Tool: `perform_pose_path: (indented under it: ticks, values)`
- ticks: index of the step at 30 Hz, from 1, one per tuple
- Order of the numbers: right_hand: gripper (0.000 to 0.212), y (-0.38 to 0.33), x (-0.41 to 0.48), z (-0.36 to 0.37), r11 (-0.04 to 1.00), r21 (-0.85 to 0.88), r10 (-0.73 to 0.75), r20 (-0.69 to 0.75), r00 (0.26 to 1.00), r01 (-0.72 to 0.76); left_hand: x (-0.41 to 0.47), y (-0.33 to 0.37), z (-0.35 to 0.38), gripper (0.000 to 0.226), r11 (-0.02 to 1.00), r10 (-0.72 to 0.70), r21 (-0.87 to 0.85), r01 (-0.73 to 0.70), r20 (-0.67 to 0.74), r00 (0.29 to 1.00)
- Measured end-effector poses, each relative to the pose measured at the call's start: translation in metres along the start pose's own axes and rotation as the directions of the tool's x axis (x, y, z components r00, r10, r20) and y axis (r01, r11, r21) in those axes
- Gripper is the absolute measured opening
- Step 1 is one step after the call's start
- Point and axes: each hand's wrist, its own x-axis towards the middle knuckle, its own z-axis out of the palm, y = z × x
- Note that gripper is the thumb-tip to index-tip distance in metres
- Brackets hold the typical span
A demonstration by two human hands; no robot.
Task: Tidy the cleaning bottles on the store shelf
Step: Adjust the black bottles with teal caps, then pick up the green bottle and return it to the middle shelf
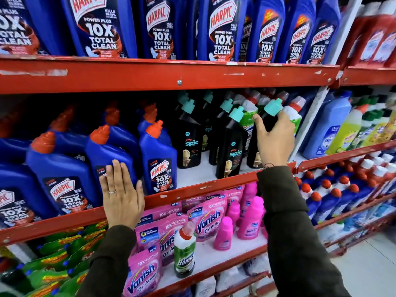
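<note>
On the middle red shelf [192, 187] stand blue Harpic bottles with orange caps [159, 159] on the left and black Spic bottles with teal caps [230, 144] in the middle. My right hand [274, 140] is wrapped around the neck of one black Spic bottle [269, 116] at the right end of that group. My left hand [122, 196] lies flat, fingers together, against the front of a blue Harpic bottle [107, 151] at the shelf edge. White and green Domex bottles [293, 114] stand behind the black ones.
Large Harpic bottles [220, 28] fill the top shelf. Below are pink Vanish pouches and bottles [210, 219], a lone Domex bottle [184, 251] and green pouches [62, 256]. A white upright [315, 116] divides the bay from more bottles at right. Floor shows bottom right.
</note>
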Motion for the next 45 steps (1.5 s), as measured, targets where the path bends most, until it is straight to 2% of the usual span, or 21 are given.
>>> perform_pose_path:
  ticks: [5,8,12,18,25,28,29,31,32,34,36,37,38,40,42,45]
  values:
    - [0.046,-0.037,-0.02,-0.034,0.99,-0.074,-0.123,-0.018,0.992,0.121,0.001,0.0,-0.001,0.067,1.0,0.002,0.006,-0.002,0.002,1.0]
    - [0.066,-0.058,-0.033,-0.035,0.995,0.021,-0.102,0.087,0.991,0.1,0.001,0.0,-0.002,0.067,1.0,-0.001,0.01,0.001,0.008,1.0]
    - [0.062,-0.083,-0.053,-0.009,0.98,0.179,-0.116,0.176,0.978,0.084,0.002,0.0,-0.002,0.071,1.0,0.001,0.019,-0.001,0.003,1.0]
    - [0.064,-0.093,-0.073,0.03,0.991,0.071,-0.126,0.296,0.947,0.109,0.001,-0.001,-0.002,0.068,0.999,0.016,0.029,-0.016,0.008,1.0]
    - [0.072,-0.089,-0.076,0.043,0.985,-0.014,-0.162,0.302,0.94,0.174,0.001,-0.001,-0.001,0.069,1.0,0.013,0.025,-0.013,0.002,1.0]
    - [0.085,-0.077,-0.091,0.038,0.973,0.093,-0.228,0.239,0.944,0.212,0.001,0.0,-0.001,0.068,0.999,0.015,0.033,-0.014,-0.013,1.0]
    - [0.08,-0.072,-0.098,0.035,0.954,0.157,-0.284,0.184,0.941,0.257,0.003,0.001,-0.002,0.068,0.999,0.018,0.039,-0.017,-0.013,1.0]
    - [0.057,-0.053,-0.122,0.034,0.901,0.259,-0.382,0.1,0.919,0.347,0.003,0.002,-0.003,0.067,0.999,0.004,0.05,-0.004,-0.005,1.0]
    - [0.05,-0.041,-0.14,0.035,0.888,0.295,-0.403,0.129,0.906,0.352,0.001,0.002,-0.004,0.066,0.999,-0.004,0.046,0.003,0.004,1.0]
    - [0.052,-0.014,-0.182,0.039,0.915,0.322,-0.353,0.351,0.867,0.242,0.0,0.002,-0.004,0.064,0.999,0.002,0.049,-0.003,0.003,1.0]
    - [0.071,0.015,-0.228,0.048,0.982,0.174,-0.169,0.647,0.744,0.072,0.002,0.002,-0.003,0.064,0.998,0.003,0.066,-0.004,0.004,1.0]
    - [0.081,0.029,-0.25,0.052,0.997,0.075,-0.055,0.747,0.663,-0.002,0.0,0.002,-0.003,0.064,0.998,-0.001,0.066,0.001,0.006,1.0]
    - [0.088,0.038,-0.264,0.058,0.997,0.012,0.033,0.797,0.602,-0.072,0.001,0.002,-0.002,0.064,0.998,0.007,0.07,-0.006,-0.006,1.0]
    - [0.084,0.052,-0.284,0.068,0.983,-0.016,0.118,0.822,0.557,-0.185,0.0,0.001,-0.001,0.064,0.996,0.019,0.09,-0.018,-0.011,1.0]
    - [0.074,0.058,-0.286,0.074,0.972,-0.003,0.139,0.812,0.567,-0.235,0.0,0.001,0.0,0.064,0.994,0.02,0.108,-0.019,-0.013,1.0]
    - [0.07,0.062,-0.271,0.068,0.964,0.015,0.15,0.797,0.585,-0.267,0.002,0.001,0.0,0.064,0.992,0.024,0.12,-0.022,-0.015,1.0]
